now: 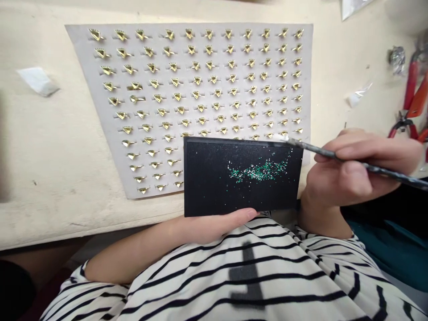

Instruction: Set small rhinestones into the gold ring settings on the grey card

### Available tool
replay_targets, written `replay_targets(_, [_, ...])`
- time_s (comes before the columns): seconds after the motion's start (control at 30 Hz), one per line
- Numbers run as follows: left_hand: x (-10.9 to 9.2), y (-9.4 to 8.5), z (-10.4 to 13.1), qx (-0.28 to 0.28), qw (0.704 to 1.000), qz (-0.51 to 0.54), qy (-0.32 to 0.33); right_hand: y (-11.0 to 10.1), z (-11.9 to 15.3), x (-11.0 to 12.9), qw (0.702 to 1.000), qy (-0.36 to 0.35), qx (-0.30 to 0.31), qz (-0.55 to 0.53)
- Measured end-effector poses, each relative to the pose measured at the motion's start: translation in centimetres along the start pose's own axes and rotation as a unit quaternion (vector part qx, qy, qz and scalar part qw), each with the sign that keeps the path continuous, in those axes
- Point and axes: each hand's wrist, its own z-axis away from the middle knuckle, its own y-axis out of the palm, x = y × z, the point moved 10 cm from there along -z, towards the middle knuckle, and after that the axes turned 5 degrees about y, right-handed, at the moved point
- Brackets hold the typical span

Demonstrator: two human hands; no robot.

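My left hand (220,225) holds a black rectangular tray (207,178) from below, its thumb along the near edge. Scattered over the tray's upper right part are many tiny green and clear stones (259,170). Between the fingers of my right hand (354,167) is a thin dark stick (321,151) with a pale tip. That tip is over the tray's far right edge, close to the lowest visible rings. Beyond the tray lies a light grey sheet (96,98) set with rows of gold-coloured rings (177,96) with triangular tops. The tray hides the sheet's lower right part.
Red-handled pliers (410,84) and an orange-handled tool (419,100) lie at the right edge. Near them are a crumpled shiny ball (397,58) and a small clear bag (359,96). A white scrap (38,81) rests on the cream table (40,178) at the left.
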Motion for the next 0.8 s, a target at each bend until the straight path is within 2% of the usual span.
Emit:
replay_targets(0.13, [-0.5, 0.3, -0.1, 0.015, 0.999, -0.014, 0.027, 0.1, 0.0, 1.0, 0.997, -0.05, 0.016, -0.051])
replay_targets(0.27, [-0.6, -0.6, -0.1, -0.015, 0.997, -0.065, 0.032, 0.9, 0.2, 1.1, 0.993, -0.032, 0.101, -0.047])
replay_targets(0.4, [-0.6, -1.1, 0.0, -0.028, 0.995, -0.095, 0.031, 1.4, 0.4, 1.2, 0.987, 0.005, 0.156, -0.028])
replay_targets(0.53, [-0.7, -0.8, 0.1, -0.017, 0.995, -0.097, 0.025, 1.4, 0.6, 1.4, 0.985, 0.015, 0.169, -0.041])
replay_targets(0.7, [-1.1, -1.1, 0.2, -0.034, 0.991, -0.122, 0.029, 2.0, 0.9, 1.4, 0.98, 0.009, 0.196, -0.036])
replay_targets(0.8, [-0.7, -1.0, 0.1, -0.024, 0.993, -0.109, 0.022, 1.7, 0.9, 1.6, 0.982, 0.002, 0.185, -0.042])
